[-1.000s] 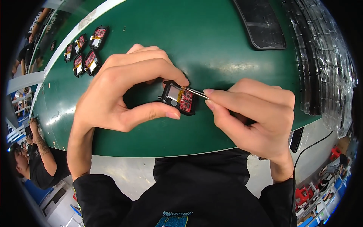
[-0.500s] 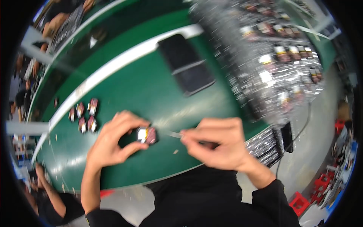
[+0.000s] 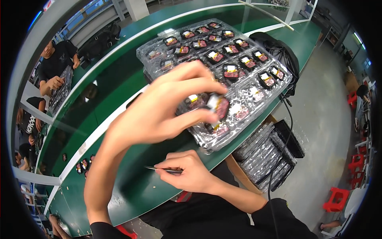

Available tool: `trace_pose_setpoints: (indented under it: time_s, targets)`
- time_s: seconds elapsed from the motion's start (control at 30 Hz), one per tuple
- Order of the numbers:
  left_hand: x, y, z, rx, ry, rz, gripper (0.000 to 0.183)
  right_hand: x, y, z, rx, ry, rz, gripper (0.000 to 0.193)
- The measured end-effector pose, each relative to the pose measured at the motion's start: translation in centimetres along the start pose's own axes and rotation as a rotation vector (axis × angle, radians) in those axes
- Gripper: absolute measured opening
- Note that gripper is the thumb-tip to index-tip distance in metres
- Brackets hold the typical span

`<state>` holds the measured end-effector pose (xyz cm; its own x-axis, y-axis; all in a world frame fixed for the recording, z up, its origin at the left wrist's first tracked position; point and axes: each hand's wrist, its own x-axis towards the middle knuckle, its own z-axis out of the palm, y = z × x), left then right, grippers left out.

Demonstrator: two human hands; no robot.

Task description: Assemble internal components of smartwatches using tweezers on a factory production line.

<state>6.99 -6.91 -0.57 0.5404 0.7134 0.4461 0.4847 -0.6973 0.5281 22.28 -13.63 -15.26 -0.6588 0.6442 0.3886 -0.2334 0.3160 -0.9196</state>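
My left hand [image 3: 159, 105] is stretched out over a stack of clear plastic blister trays [image 3: 205, 143]. Between its thumb and fingertips is a small dark-red part [image 3: 223, 108] with a white and yellow patch, slightly blurred, above the tray pockets. Similar parts sit in many pockets, such as this one [image 3: 215, 56]; a few pockets are hidden behind the hand. Lower down, over the green table [image 3: 135, 191], my right hand [image 3: 191, 172] is closed around thin metal tweezers [image 3: 169, 170], whose tip points left.
A small group of similar parts [image 3: 84, 163] lies on the table at the left, partly behind my left forearm. A cardboard box [image 3: 242, 172] of black and clear trays stands beside the table's edge. A black cable [image 3: 291, 115] hangs down there. Another person [image 3: 59, 63] works across the table.
The view has swung toward the trays. My left hand has carried the small part from the table up over the tray stack. The right hand still holds the tweezers, now apart from the part.
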Motion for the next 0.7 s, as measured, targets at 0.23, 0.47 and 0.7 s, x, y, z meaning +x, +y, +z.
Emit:
trace_pose_setpoints:
  time_s: [0.23, 0.47, 0.7]
  targets:
    - [5.7, -3.3, 3.8, 0.126, 0.028, 0.121, 0.049, -0.4, 0.0, 1.1, 0.027, -0.002, 0.007, 0.012]
    - [-4.4, -0.1, -3.1, 0.387, 0.203, -0.056, 0.034, -0.1, -0.3, 0.5, -0.065, 0.006, -0.033, 0.013]
    - [-25.0, 3.5, -9.5, 0.791, -0.017, -0.846, 0.030, 0.5, -1.1, 0.5, -0.131, -0.014, 0.017, 0.015]
